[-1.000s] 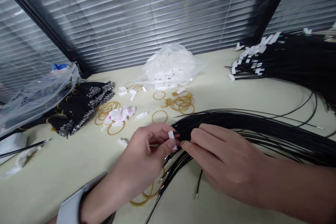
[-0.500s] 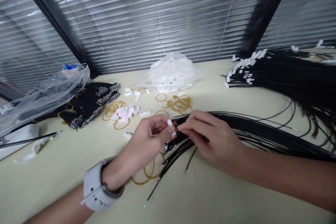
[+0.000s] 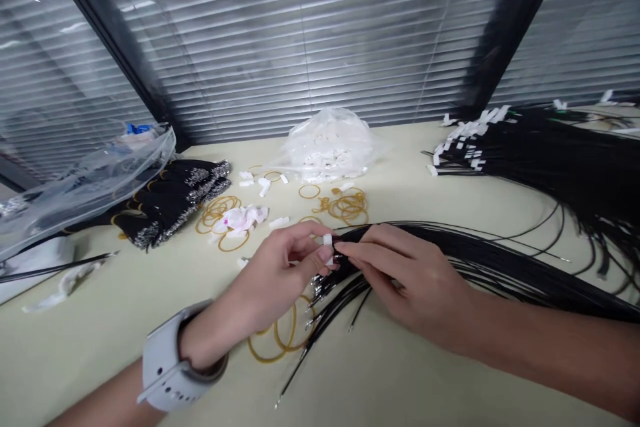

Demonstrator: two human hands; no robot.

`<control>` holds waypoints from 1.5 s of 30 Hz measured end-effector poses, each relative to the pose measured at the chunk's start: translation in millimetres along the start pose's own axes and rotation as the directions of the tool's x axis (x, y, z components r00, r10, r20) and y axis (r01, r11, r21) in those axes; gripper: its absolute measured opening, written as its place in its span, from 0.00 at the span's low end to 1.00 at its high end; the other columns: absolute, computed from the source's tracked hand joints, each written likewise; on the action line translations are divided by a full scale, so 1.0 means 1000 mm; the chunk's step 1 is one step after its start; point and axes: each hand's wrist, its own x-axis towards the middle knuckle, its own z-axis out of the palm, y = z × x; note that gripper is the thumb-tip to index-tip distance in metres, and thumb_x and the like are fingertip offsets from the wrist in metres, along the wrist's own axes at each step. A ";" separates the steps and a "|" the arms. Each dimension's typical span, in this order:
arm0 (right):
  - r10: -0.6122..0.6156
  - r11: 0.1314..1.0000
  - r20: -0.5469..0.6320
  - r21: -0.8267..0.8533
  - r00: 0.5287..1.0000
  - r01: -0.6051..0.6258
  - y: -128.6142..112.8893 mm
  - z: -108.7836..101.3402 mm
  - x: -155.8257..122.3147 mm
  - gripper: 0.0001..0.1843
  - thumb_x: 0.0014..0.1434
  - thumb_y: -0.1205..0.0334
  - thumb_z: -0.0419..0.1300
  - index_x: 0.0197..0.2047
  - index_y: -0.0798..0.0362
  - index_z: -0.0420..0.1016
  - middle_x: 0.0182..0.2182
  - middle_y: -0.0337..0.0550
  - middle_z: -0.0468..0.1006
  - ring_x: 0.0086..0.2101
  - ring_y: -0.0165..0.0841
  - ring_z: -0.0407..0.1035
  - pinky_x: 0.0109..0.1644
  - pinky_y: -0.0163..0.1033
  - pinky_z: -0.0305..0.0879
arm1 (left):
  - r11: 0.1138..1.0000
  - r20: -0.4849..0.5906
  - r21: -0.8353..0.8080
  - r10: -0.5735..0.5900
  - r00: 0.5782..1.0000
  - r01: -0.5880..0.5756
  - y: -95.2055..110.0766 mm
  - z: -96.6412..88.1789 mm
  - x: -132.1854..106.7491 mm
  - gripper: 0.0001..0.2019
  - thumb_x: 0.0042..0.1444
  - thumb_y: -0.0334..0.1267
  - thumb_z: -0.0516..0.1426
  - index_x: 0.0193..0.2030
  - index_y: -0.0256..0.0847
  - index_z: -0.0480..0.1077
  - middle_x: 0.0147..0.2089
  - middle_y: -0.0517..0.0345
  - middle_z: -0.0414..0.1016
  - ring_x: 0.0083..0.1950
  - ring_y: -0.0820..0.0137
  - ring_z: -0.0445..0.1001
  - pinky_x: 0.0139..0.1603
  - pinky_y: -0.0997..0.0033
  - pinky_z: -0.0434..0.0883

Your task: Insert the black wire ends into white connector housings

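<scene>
White connector (image 3: 327, 240) pinched between thumb and forefinger of left hand (image 3: 273, 277), low over the table (image 3: 125, 320) near its middle, other fingers curled in. Right hand (image 3: 415, 280) close against it, fingertips nipped on the ends of black wires (image 3: 500, 260) fanning off to the right. Yellow rubber bands (image 3: 273, 347) flat on the table under the left hand; clear bag of white parts (image 3: 330, 143) farther back, by the blinds.

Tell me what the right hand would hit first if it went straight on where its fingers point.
The white connector pinched by the left hand, directly ahead of the right hand, which grips the black wires near their ends. The gap looks tiny, though depth is unclear.
</scene>
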 end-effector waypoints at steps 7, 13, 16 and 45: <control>0.027 0.996 -0.019 0.085 0.999 -0.025 -0.001 0.001 0.001 0.13 0.52 0.75 0.52 0.41 0.56 0.64 0.29 0.39 0.67 0.31 0.23 0.58 0.34 0.30 0.58 | 0.999 -0.009 -0.040 -0.032 0.999 0.032 -0.002 0.001 0.000 0.14 0.46 0.46 0.54 0.38 0.42 0.64 0.25 0.66 0.68 0.28 0.86 0.65 0.30 0.86 0.61; 0.024 0.993 -0.028 0.118 0.999 -0.020 -0.002 -0.001 0.002 0.14 0.52 0.76 0.52 0.43 0.55 0.63 0.30 0.38 0.67 0.32 0.22 0.58 0.35 0.29 0.58 | 1.000 0.019 0.017 -0.026 0.999 0.026 0.004 0.002 0.001 0.13 0.49 0.44 0.50 0.37 0.39 0.65 0.26 0.64 0.67 0.29 0.85 0.65 0.32 0.85 0.61; 0.028 0.989 -0.052 0.149 0.998 -0.020 -0.001 0.000 0.002 0.15 0.51 0.76 0.52 0.43 0.56 0.63 0.31 0.38 0.67 0.32 0.21 0.59 0.36 0.28 0.58 | 1.000 0.030 -0.002 -0.023 0.999 0.023 0.004 0.001 0.001 0.12 0.49 0.45 0.50 0.36 0.39 0.64 0.27 0.63 0.68 0.30 0.84 0.67 0.33 0.85 0.63; -0.010 1.000 0.038 0.005 0.999 0.010 -0.005 -0.011 0.011 0.13 0.50 0.72 0.51 0.42 0.57 0.64 0.34 0.42 0.65 0.35 0.25 0.57 0.39 0.32 0.57 | 0.972 0.016 -0.219 -0.081 0.997 0.083 0.008 0.010 -0.002 0.13 0.45 0.43 0.56 0.34 0.36 0.63 0.26 0.62 0.69 0.27 0.85 0.68 0.30 0.87 0.66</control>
